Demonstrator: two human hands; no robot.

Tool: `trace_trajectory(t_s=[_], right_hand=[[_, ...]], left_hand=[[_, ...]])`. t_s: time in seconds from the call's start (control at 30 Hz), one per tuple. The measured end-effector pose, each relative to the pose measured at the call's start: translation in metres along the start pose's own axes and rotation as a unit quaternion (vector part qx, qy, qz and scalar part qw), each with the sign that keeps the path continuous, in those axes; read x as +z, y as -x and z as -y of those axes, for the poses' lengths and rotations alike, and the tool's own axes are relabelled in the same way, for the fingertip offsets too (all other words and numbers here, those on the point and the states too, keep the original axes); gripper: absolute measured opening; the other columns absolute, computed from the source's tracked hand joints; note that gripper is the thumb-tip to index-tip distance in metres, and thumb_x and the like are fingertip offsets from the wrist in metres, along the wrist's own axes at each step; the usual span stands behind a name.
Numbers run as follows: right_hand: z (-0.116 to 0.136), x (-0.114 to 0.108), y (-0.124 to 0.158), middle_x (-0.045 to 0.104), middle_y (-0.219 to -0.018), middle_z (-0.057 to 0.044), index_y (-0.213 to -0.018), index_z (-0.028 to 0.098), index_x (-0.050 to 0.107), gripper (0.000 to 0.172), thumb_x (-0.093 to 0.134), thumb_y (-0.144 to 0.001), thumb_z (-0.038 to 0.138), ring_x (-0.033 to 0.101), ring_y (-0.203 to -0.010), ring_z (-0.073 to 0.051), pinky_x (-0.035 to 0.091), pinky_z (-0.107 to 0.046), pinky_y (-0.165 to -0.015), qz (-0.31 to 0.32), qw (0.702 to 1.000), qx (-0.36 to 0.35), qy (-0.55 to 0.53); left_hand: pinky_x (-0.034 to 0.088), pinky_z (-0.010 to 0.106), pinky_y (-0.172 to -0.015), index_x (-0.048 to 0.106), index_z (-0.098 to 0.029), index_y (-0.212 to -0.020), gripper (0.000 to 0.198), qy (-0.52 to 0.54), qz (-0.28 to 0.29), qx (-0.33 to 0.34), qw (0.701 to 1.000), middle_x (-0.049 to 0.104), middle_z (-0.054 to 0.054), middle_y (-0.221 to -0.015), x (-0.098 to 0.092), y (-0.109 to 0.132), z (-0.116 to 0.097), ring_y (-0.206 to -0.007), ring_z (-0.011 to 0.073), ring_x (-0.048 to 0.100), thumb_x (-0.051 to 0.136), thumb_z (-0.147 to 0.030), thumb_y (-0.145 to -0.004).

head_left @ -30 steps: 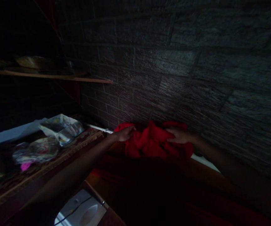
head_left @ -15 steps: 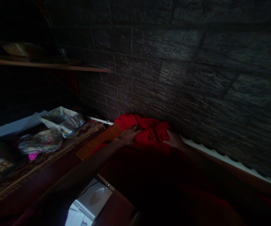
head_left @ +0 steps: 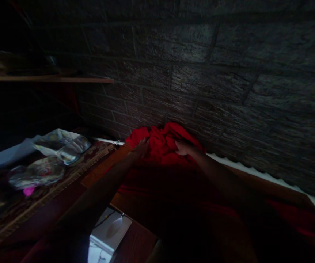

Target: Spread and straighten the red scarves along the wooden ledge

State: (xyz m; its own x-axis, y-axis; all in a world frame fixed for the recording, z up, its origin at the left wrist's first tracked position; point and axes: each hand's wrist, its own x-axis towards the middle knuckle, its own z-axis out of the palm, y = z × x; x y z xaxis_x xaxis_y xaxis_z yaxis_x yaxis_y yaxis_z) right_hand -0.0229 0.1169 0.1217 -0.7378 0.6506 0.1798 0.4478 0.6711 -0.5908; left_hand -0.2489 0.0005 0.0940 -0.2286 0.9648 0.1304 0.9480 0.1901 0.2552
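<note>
A bright red cloth (head_left: 160, 140) lies bunched in loose folds against the foot of the wall, its nearer part dropping into deep shadow. At its left side my left hand (head_left: 141, 147) grips the folds, the fingertips partly lost among them. My right hand (head_left: 184, 148) holds the cloth from the right, thumb toward me and fingers running into the fabric. Both arms reach forward over the dark red spread beneath, with a gap of cloth between the hands.
A dark brick wall (head_left: 152, 80) rises right behind the cloth. A wooden shelf (head_left: 91, 79) juts out at the left. Below it, a crumpled plastic bag (head_left: 41, 171) and a printed packet (head_left: 67, 144) lie on a fringed rug (head_left: 91, 160). A white box (head_left: 113, 228) sits low near my left arm.
My right hand has moved left and inward over the cloth, closer to my left hand. The cloth is heaped higher behind the right hand. The view has shifted slightly.
</note>
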Motion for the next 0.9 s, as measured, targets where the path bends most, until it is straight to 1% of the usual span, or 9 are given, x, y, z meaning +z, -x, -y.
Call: trace_trajectory(t_s=[0.07,0.2,0.27,0.33,0.43,0.53,0.63,0.77,0.9], right_hand=[[-0.016,-0.008,0.026,0.066,-0.132,-0.013,-0.136,0.011,0.061,0.062,0.075,-0.076,0.019,0.064,-0.119,-0.026,0.047,-0.037,-0.109,0.013,1.0,0.014,0.014],[-0.053,-0.041,0.115,0.07,-0.125,-0.008,-0.123,0.021,0.07,0.035,0.058,-0.095,0.039,0.068,-0.113,-0.024,0.05,-0.041,-0.106,0.025,1.0,0.015,-0.001],[-0.07,-0.051,0.171,0.073,-0.119,-0.006,-0.12,0.024,0.072,0.037,0.058,-0.094,0.046,0.07,-0.106,-0.026,0.055,-0.045,-0.099,0.041,0.997,0.055,-0.033],[-0.083,-0.053,0.226,0.069,-0.13,-0.005,-0.13,0.029,0.069,0.046,0.066,-0.09,0.051,0.066,-0.117,-0.03,0.052,-0.051,-0.105,0.042,0.996,0.072,-0.043],[-0.098,-0.045,0.284,0.051,-0.153,-0.003,-0.149,0.035,0.053,0.074,0.079,-0.081,0.05,0.049,-0.139,-0.034,0.037,-0.056,-0.119,0.035,0.998,0.044,-0.03],[-0.106,-0.037,0.306,0.04,-0.16,-0.008,-0.155,0.03,0.046,0.086,0.081,-0.079,0.053,0.037,-0.147,-0.035,0.028,-0.056,-0.123,0.036,0.999,0.003,0.034],[-0.105,-0.034,0.307,0.043,-0.157,-0.014,-0.152,0.023,0.05,0.075,0.072,-0.087,0.055,0.042,-0.144,-0.033,0.036,-0.053,-0.12,0.044,0.992,-0.018,0.12],[-0.097,-0.024,0.309,0.036,-0.161,-0.016,-0.152,0.019,0.05,0.062,0.059,-0.098,0.05,0.039,-0.146,-0.032,0.038,-0.052,-0.119,0.012,0.973,-0.064,0.224],[-0.096,-0.005,0.315,0.054,-0.149,-0.014,-0.144,0.017,0.059,0.044,0.048,-0.103,0.029,0.053,-0.136,-0.028,0.046,-0.048,-0.115,-0.024,0.955,-0.099,0.279]], left_hand=[[0.04,0.05,-0.115,0.038,-0.012,-0.152,0.07,0.0,0.028,0.014,1.0,0.041,0.024,-0.157,0.005,0.017,0.005,-0.146,0.0366,0.04,0.06,-0.021,-0.086],[0.023,0.065,-0.121,0.013,-0.015,-0.164,0.087,-0.009,0.02,0.058,0.998,0.012,0.023,-0.169,-0.002,0.062,-0.003,-0.157,0.0408,0.008,0.058,-0.04,-0.094],[0.021,0.058,-0.125,0.012,-0.022,-0.165,0.092,0.023,0.058,0.147,0.987,0.011,0.017,-0.171,-0.003,0.087,-0.015,-0.158,0.037,0.008,0.062,-0.048,-0.092],[0.024,0.05,-0.126,0.015,-0.028,-0.165,0.096,0.068,0.142,0.235,0.959,0.016,0.011,-0.17,0.004,0.109,-0.026,-0.157,0.0326,0.017,0.068,-0.054,-0.088],[0.026,0.045,-0.126,0.021,-0.029,-0.164,0.099,0.097,0.226,0.269,0.931,0.024,0.011,-0.169,0.024,0.127,-0.037,-0.155,0.0301,0.026,0.074,-0.053,-0.084],[0.026,0.046,-0.127,0.029,-0.026,-0.161,0.089,0.092,0.21,0.288,0.93,0.03,0.011,-0.166,0.043,0.129,-0.043,-0.153,0.0296,0.03,0.074,-0.042,-0.086],[0.033,0.047,-0.124,0.04,-0.026,-0.157,0.074,0.08,0.17,0.318,0.929,0.037,0.011,-0.163,0.056,0.126,-0.049,-0.151,0.0298,0.035,0.069,-0.028,-0.089],[0.036,0.048,-0.123,0.051,-0.026,-0.15,0.057,0.062,0.087,0.358,0.928,0.042,0.011,-0.16,0.065,0.131,-0.059,-0.148,0.0301,0.039,0.063,-0.034,-0.095],[0.035,0.055,-0.122,0.058,-0.026,-0.144,0.044,0.004,0.019,0.364,0.931,0.045,0.01,-0.158,0.075,0.144,-0.07,-0.146,0.0311,0.042,0.05,-0.038,-0.102]])
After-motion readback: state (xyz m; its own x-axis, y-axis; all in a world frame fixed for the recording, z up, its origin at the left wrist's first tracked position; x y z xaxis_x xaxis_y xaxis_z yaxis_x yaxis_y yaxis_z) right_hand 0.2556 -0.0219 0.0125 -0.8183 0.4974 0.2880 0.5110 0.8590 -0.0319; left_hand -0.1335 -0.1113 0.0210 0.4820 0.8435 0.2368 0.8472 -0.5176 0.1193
